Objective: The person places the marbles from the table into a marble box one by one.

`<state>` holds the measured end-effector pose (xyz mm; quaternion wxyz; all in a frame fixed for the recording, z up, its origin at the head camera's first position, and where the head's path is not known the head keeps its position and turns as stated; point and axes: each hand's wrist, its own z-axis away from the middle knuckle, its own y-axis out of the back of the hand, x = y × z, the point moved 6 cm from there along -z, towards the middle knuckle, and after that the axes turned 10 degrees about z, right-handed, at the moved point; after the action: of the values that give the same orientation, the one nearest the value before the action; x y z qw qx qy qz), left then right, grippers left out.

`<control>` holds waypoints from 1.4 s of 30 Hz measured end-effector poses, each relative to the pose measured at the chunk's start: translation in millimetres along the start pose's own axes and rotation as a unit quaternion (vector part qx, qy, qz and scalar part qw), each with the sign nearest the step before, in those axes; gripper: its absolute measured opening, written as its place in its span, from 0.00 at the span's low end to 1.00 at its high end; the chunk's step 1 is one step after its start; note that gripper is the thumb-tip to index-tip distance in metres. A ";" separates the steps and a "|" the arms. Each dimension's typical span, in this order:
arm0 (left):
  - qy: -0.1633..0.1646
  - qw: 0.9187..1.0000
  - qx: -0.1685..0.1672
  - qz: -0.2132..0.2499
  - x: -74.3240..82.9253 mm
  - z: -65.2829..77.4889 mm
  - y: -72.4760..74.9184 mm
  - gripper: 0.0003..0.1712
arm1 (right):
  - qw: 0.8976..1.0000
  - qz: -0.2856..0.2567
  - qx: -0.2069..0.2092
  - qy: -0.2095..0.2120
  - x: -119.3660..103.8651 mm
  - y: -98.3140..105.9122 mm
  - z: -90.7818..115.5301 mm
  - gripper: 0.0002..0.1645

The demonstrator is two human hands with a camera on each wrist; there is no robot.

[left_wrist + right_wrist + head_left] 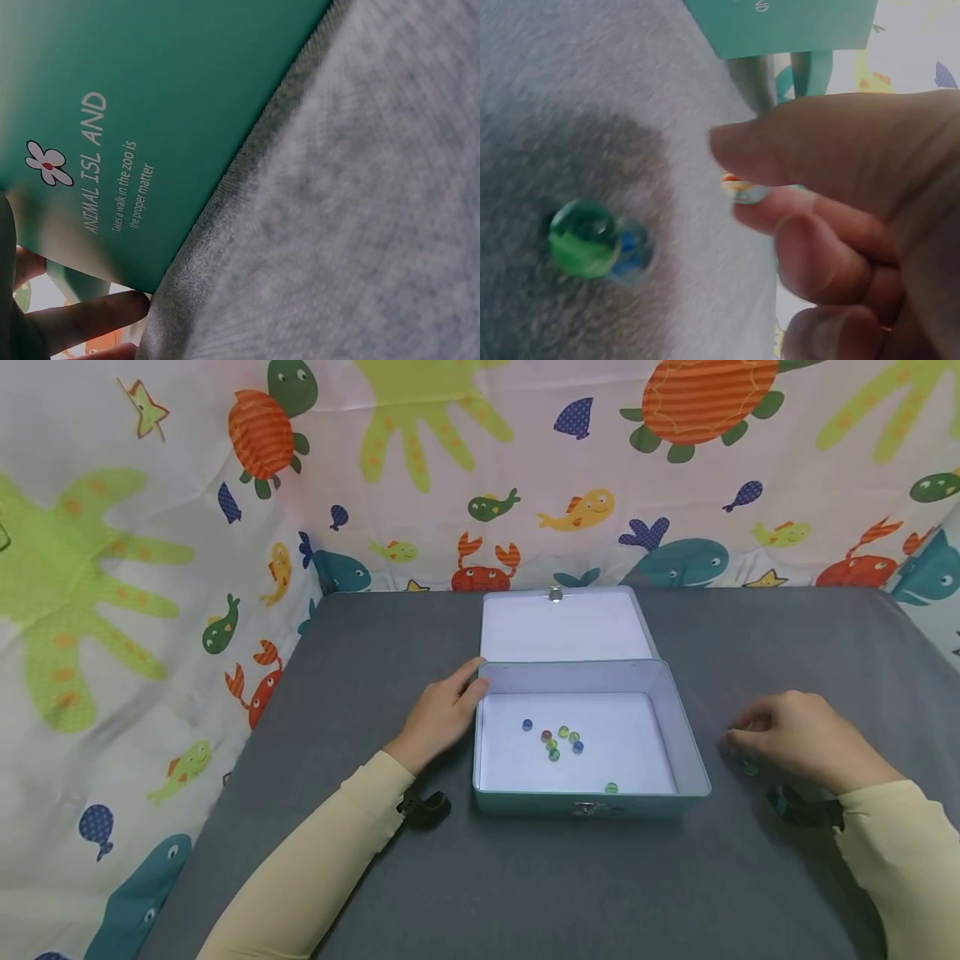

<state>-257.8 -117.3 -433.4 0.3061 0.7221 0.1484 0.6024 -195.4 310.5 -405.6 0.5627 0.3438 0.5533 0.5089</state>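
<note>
A green hinged tin box (588, 804) with a white inside stands with its lid (566, 625) folded back. Several glass marbles lie on its floor, among them a blue marble (527, 725) and a green marble (611, 787). My left hand (441, 714) grips the box at its back left corner; its fingers (90, 322) reach round the corner in the left wrist view. To the right of the box, my right hand (813, 739) pinches a clear marble with orange (744, 189) between thumb and forefinger, above the cloth. Below it rest a green marble (583, 238) and a blue one (635, 251).
A grey cloth (570, 893) covers the table under the box. Behind and to the left hangs a white curtain (420, 527) printed with sea animals. A dark wrist strap (423, 810) sits at the left cuff, and another (806, 807) at the right.
</note>
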 end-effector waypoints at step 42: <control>-0.014 1.000 0.002 0.004 1.5 0.1 -0.4 0.35 | 0.992 -0.020 0.118 0.034 -63.7 54.2 -37.0 0.17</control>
<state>-257.2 -116.2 -432.4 0.3048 0.7316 0.1425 0.5929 -233.6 256.6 -342.3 0.5089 0.3793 0.6352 0.4401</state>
